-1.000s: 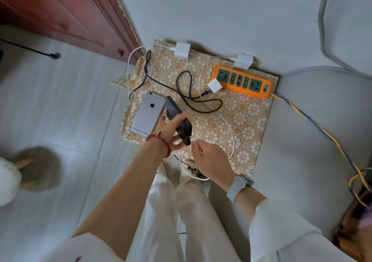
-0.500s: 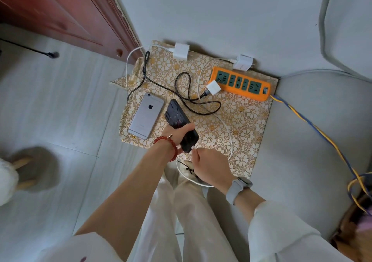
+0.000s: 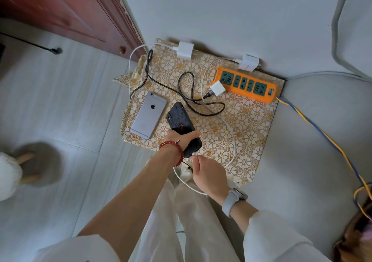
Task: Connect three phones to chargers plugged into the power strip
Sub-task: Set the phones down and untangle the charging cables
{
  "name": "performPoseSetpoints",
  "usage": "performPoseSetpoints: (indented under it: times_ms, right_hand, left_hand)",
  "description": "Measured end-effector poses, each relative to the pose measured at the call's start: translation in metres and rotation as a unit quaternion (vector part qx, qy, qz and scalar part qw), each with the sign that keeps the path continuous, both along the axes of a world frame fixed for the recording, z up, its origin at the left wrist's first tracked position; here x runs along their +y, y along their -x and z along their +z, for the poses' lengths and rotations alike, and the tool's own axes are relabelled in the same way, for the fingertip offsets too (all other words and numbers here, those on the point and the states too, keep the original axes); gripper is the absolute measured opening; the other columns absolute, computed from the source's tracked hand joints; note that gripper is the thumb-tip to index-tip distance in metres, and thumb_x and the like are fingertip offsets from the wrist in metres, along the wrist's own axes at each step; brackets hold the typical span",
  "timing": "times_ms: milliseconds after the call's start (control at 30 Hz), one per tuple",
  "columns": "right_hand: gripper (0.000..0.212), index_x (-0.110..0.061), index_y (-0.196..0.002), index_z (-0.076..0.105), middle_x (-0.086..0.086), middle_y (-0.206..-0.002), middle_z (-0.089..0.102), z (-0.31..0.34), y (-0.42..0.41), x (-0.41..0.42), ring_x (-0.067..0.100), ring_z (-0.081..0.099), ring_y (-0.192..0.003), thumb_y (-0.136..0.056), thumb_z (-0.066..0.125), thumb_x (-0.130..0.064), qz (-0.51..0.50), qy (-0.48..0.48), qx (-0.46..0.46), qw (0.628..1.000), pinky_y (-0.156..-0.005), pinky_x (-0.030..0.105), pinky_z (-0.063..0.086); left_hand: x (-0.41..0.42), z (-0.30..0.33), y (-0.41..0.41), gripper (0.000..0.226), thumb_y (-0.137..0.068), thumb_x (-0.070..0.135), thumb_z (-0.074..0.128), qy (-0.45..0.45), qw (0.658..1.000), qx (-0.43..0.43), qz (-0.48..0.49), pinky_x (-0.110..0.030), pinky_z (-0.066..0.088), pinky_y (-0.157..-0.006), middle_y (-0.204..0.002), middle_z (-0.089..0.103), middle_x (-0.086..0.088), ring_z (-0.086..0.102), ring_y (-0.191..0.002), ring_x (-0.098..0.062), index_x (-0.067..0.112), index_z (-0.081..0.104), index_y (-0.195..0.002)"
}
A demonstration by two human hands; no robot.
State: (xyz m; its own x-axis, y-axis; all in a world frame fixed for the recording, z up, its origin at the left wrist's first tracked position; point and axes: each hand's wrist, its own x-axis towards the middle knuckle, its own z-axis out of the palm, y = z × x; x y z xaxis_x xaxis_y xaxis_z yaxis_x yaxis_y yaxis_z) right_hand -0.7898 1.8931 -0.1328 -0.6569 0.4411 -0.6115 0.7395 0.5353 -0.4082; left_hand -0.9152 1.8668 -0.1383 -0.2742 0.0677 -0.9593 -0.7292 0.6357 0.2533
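My left hand (image 3: 179, 138) grips a black-cased phone (image 3: 181, 121) above the patterned cloth (image 3: 247, 125). My right hand (image 3: 209, 173) pinches the white cable's plug (image 3: 194, 154) right at the phone's bottom end. That white cable (image 3: 233, 141) runs up toward a white charger (image 3: 248, 62) lying beside the orange power strip (image 3: 244, 85). A silver phone (image 3: 149, 115) lies face down on the cloth. One white charger (image 3: 217, 88) with a black braided cable (image 3: 187, 92) sits in the strip. Another white charger (image 3: 185, 50) lies at the cloth's far edge.
A red-brown wooden door (image 3: 66, 12) stands at the upper left. The strip's blue-yellow cord (image 3: 322, 133) trails right over a grey cushion (image 3: 314, 173). A slippered foot (image 3: 30, 165) is on the pale floor at left. My white trouser legs (image 3: 191, 221) fill the bottom.
My left hand has turned the black phone flatter and drawn its bottom end nearer to me. My right hand has brought the white plug up to the phone's bottom end.
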Motion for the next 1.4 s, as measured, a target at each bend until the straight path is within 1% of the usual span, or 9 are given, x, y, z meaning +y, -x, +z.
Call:
performPoseSetpoints:
  times_ms: [233, 400, 500, 667, 767, 867, 967, 1167, 1400]
  right_hand:
    - [0.041, -0.006, -0.070, 0.049, 0.008, -0.058, 0.054, -0.003, 0.007, 0.010, 0.028, 0.050, -0.056, -0.097, 0.029, -0.031, 0.000, 0.054, 0.011, 0.998, -0.051, 0.032, 0.038]
    - [0.043, -0.009, -0.059, 0.042, 0.006, -0.053, 0.043, 0.000, 0.014, 0.062, 0.025, 0.039, -0.050, -0.091, 0.038, -0.037, 0.168, 0.210, -0.104, 0.958, -0.055, 0.033, 0.037]
    - [0.040, -0.012, -0.061, 0.042, 0.004, -0.058, 0.043, 0.004, 0.031, 0.102, 0.017, 0.037, -0.051, -0.095, 0.036, -0.031, 0.146, 0.125, -0.099, 0.976, -0.048, 0.023, 0.031]
    - [0.030, -0.003, -0.076, 0.058, 0.004, -0.062, 0.053, 0.006, 0.118, 0.139, 0.012, 0.041, -0.048, -0.095, 0.040, -0.017, 0.085, -0.039, 0.134, 0.987, -0.048, 0.024, 0.032]
    - [0.025, -0.005, -0.102, 0.060, 0.010, -0.101, 0.061, -0.007, 0.169, 0.154, 0.021, 0.055, -0.090, -0.094, 0.041, -0.018, 0.142, -0.132, 0.171, 0.966, -0.074, 0.030, 0.044]
    - [0.039, -0.010, -0.128, 0.044, 0.012, -0.134, 0.044, -0.027, 0.206, 0.168, 0.029, 0.041, -0.122, -0.091, 0.043, -0.020, 0.216, -0.194, 0.130, 0.948, -0.095, 0.044, 0.040]
    - [0.054, -0.012, -0.137, 0.028, 0.013, -0.142, 0.037, -0.044, 0.232, 0.171, 0.031, 0.034, -0.130, -0.089, 0.047, -0.028, 0.236, -0.193, 0.077, 0.949, -0.100, 0.050, 0.034]
    - [0.045, -0.008, -0.125, 0.042, 0.019, -0.125, 0.046, -0.051, 0.237, 0.163, 0.035, 0.041, -0.117, -0.086, 0.051, -0.028, 0.278, -0.265, 0.053, 0.922, -0.093, 0.045, 0.035]
    - [0.052, -0.007, -0.125, 0.042, 0.018, -0.121, 0.047, -0.013, 0.190, 0.163, 0.031, 0.045, -0.110, -0.078, 0.056, -0.024, 0.276, -0.188, 0.159, 0.929, -0.078, 0.032, 0.038]
  left_hand:
    - [0.005, -0.004, 0.006, 0.087, -0.050, 0.038, 0.082, 0.008, 1.000, 0.014, -0.003, -0.049, 0.052, -0.088, -0.122, 0.055, -0.016, 0.056, -0.108, -0.033, 0.006, 0.044, -0.121]
    - [-0.004, -0.013, 0.004, 0.093, -0.062, 0.035, 0.078, 0.047, 0.978, 0.139, -0.150, -0.047, 0.044, -0.099, -0.134, 0.035, -0.015, 0.042, -0.119, -0.035, 0.007, 0.026, -0.134]
    - [-0.011, -0.018, 0.003, 0.100, -0.065, 0.037, 0.073, 0.087, 0.935, 0.218, -0.267, -0.052, 0.033, -0.105, -0.141, 0.026, -0.014, 0.027, -0.129, -0.036, 0.011, 0.013, -0.140]
    - [-0.018, -0.033, -0.001, 0.099, -0.067, 0.041, 0.068, 0.133, 0.862, 0.299, -0.387, -0.051, 0.037, -0.097, -0.141, 0.025, -0.012, 0.027, -0.126, -0.032, 0.017, 0.006, -0.142]
    - [-0.024, -0.046, -0.004, 0.098, -0.070, 0.045, 0.065, 0.145, 0.833, 0.333, -0.417, -0.049, 0.039, -0.097, -0.142, 0.023, -0.011, 0.028, -0.125, -0.031, 0.017, 0.005, -0.142]
    - [-0.028, -0.056, -0.008, 0.095, -0.072, 0.044, 0.066, 0.151, 0.815, 0.365, -0.423, -0.049, 0.040, -0.097, -0.142, 0.023, -0.011, 0.030, -0.125, -0.031, 0.017, 0.006, -0.141]
    - [-0.029, -0.060, -0.008, 0.093, -0.072, 0.045, 0.066, 0.150, 0.805, 0.384, -0.426, -0.047, 0.040, -0.096, -0.140, 0.026, -0.010, 0.033, -0.122, -0.030, 0.015, 0.010, -0.140]
    - [-0.034, -0.064, -0.006, 0.093, -0.071, 0.050, 0.066, 0.144, 0.788, 0.403, -0.443, -0.043, 0.041, -0.095, -0.137, 0.032, -0.011, 0.038, -0.119, -0.029, 0.014, 0.013, -0.138]
    - [-0.028, -0.042, 0.010, 0.070, -0.074, 0.034, 0.064, 0.098, 0.834, 0.423, -0.341, -0.048, 0.036, -0.098, -0.134, 0.037, -0.017, 0.036, -0.119, -0.034, 0.011, 0.033, -0.133]
